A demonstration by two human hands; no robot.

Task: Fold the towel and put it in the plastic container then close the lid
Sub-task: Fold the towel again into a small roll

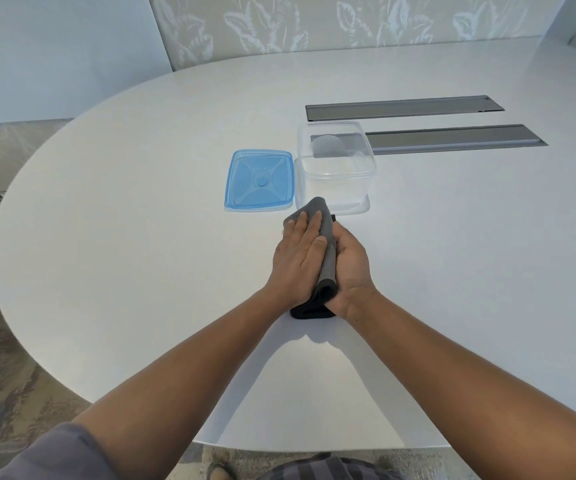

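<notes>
A dark grey towel [328,261], folded into a narrow bundle, is held between both my hands just above the white table [141,271]. My left hand [297,261] lies flat against its left side, fingers stretched forward. My right hand [350,268] cups its right side from below. The towel's far tip reaches the near edge of the clear plastic container [336,168], which stands open and empty. Its blue lid [259,180] lies flat on the table just left of the container.
Two long grey cable-slot covers [404,107] [452,138] are set into the table behind and right of the container. The table's curved edge runs along the left, with patterned floor below. A leaf-patterned wall stands beyond.
</notes>
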